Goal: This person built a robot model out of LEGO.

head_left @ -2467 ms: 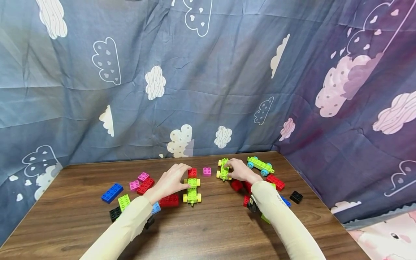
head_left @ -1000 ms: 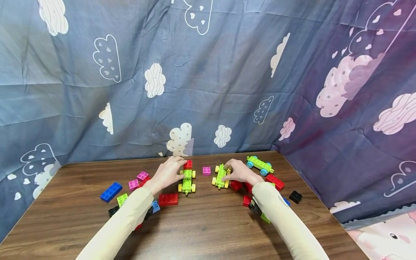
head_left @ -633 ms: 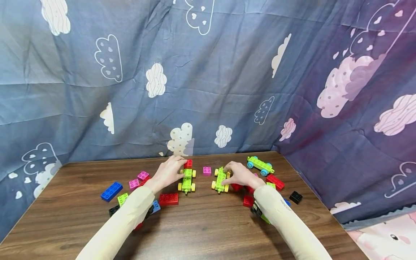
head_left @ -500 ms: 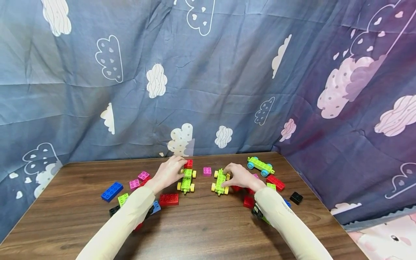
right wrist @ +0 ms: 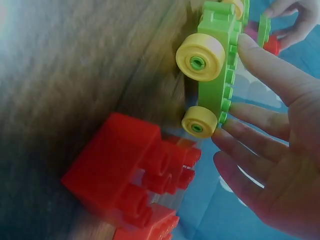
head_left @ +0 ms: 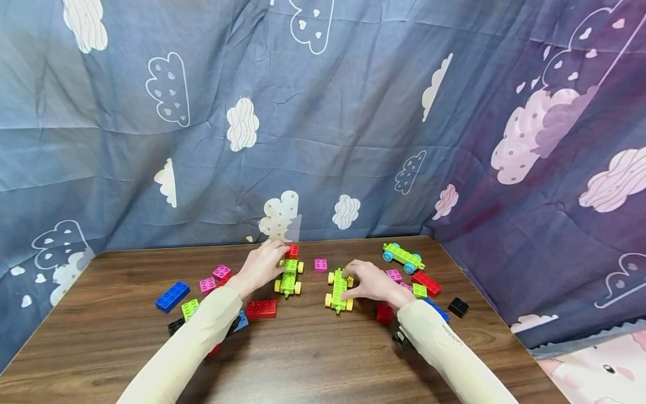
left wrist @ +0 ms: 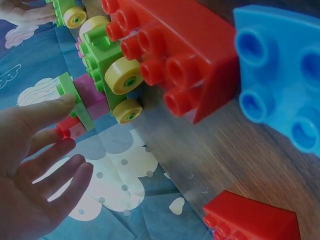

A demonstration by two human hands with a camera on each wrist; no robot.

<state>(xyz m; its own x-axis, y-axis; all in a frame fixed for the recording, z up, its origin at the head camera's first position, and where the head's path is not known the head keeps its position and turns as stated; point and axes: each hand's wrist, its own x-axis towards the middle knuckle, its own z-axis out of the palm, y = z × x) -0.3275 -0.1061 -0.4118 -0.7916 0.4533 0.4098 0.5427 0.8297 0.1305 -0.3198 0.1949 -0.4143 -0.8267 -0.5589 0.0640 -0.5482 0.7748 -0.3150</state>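
My left hand (head_left: 258, 265) holds the bricks stacked on a green toy car base (head_left: 289, 283) with yellow wheels. In the left wrist view, the thumb lies on a thin green brick (left wrist: 86, 116) above a purple brick (left wrist: 92, 96), and the index finger reaches a red brick (left wrist: 76, 129). On the right, a second green car base (head_left: 339, 290) with yellow wheels bears no bricks. My right hand (head_left: 372, 281) pinches it; the right wrist view has the thumb at its studs and fingertips along its side. Both bases point towards me.
Between the cars, further back, lies a pink brick (head_left: 321, 265). A green base with blue wheels (head_left: 403, 256) stands at the back right. Red bricks (head_left: 261, 309), a blue brick (head_left: 172, 297) and others lie left; a black brick (head_left: 458, 306) and several more lie right.
The right hand has drawn its green base towards me and slightly left. The left hand has shifted its car away from me and left, most of it over a second ago.
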